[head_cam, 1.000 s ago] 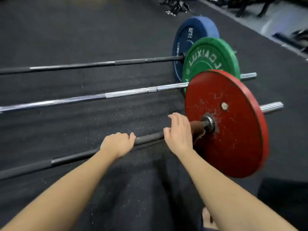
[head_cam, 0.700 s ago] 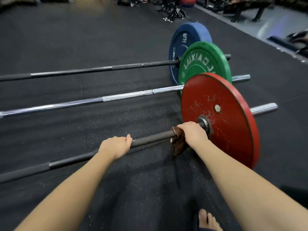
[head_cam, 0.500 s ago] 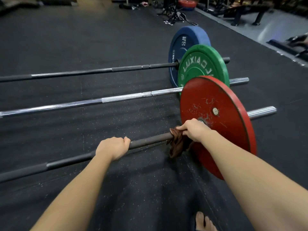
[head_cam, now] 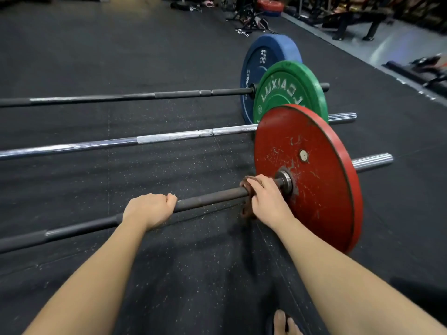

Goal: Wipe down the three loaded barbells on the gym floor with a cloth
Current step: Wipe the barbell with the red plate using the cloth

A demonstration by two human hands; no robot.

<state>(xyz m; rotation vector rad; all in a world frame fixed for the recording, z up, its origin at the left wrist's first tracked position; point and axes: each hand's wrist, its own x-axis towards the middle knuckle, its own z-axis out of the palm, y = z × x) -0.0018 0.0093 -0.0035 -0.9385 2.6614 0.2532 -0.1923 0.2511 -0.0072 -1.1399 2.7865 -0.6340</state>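
Three barbells lie side by side on the dark speckled rubber floor [head_cam: 72, 56], with strips of bare mat between them. To the right, past the plates, the mat ends at a pale floor edge [head_cam: 377, 49] where benches and racks stand. Bare toes [head_cam: 285, 322] show at the bottom edge, on the near side of the closest bar.

Both forearms reach forward and down to the nearest barbell [head_cam: 212, 198]. The left hand [head_cam: 148, 209] closes around the dark shaft from above, fingers curled together over the far side and thumb tucked against the bar. The right hand [head_cam: 266, 199] sits near the collar just inside the red plate [head_cam: 314, 184], palm down, fingers pressed together and wrapped over a brown cloth [head_cam: 245, 189] that encircles the shaft; a fold of the cloth hangs below the bar by the wrist.

The red plate is scuffed, with white scratches across its face, and its ridged chrome sleeve [head_cam: 372, 162] sticks out beyond it. The middle barbell [head_cam: 121, 142] is bright chrome and carries a green plate [head_cam: 287, 93] lettered in white. The far barbell [head_cam: 121, 96] is dark with a lighter stretch along the shaft and carries a blue plate [head_cam: 263, 56].
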